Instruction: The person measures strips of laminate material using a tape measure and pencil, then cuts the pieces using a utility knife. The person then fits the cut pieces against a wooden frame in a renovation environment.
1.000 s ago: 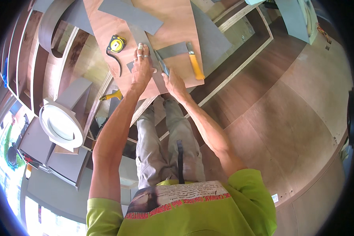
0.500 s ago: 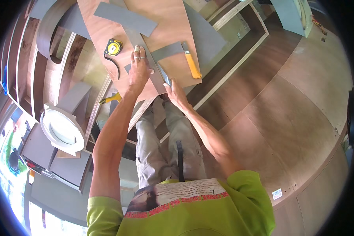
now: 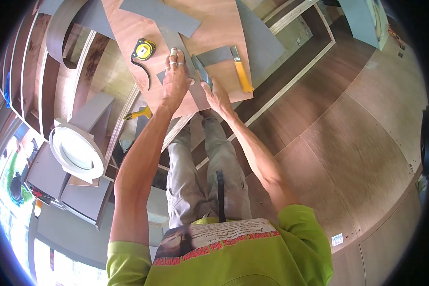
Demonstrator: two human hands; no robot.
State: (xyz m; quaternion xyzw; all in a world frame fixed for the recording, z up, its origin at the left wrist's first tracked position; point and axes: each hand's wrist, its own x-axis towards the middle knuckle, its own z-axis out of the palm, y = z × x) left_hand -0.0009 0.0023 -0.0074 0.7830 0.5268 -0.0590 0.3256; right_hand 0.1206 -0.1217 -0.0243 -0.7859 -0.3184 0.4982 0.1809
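My left hand [image 3: 176, 83] lies with its fingers stretched along a long grey strip [image 3: 201, 97], pressing it onto a reddish-brown plywood sheet [image 3: 219, 35]. Close beside it, my right hand [image 3: 217, 97] is closed on a slim tool with a pointed bluish-grey blade [image 3: 201, 71]; its handle is mostly hidden in my grip, so its exact kind is unclear. The blade points away from me along the strip's right edge. A yellow tape measure [image 3: 143, 49] with its black strap lies to the left, and a yellow-handled tool with a metal blade [image 3: 243, 76] to the right.
Grey offcuts [image 3: 162, 14] lie across the sheet, which rests over an open wooden frame [image 3: 291, 71]. Below its left corner is another yellow tool [image 3: 139, 113]. A round white ring-shaped part [image 3: 76, 151] stands at left. Plywood flooring [image 3: 357, 143] spreads to the right.
My right hand has slid the blade farther away from me along the strip. My left hand keeps its place on the strip, while the whole view has shifted slightly.
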